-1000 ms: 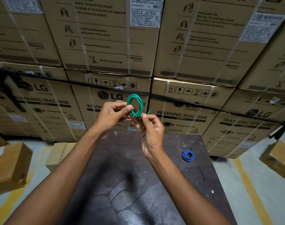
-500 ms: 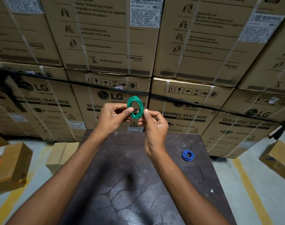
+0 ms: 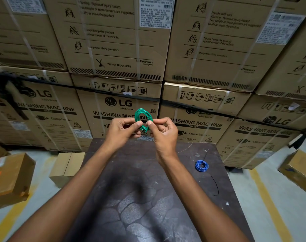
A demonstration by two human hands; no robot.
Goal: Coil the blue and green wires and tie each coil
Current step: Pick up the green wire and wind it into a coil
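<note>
Green wire coil [image 3: 143, 117] held up at frame centre, above the far edge of the desk [image 3: 131, 198]. Left hand [image 3: 121, 131] pinches the coil's lower left side between thumb and fingers; right hand [image 3: 163, 131] pinches its lower right side, thumb tips nearly touching. Coil stands roughly upright, loop facing the camera. Blue wire coil [image 3: 202, 166] lies flat on the desk, right of centre, well apart from both hands. Thin black tie [image 3: 215, 185] lies on the desk just below it. Stacked washing machine cartons [image 3: 114, 41] fill the upper frame; small cardboard boxes [image 3: 9, 179] on the floor at left.
</note>
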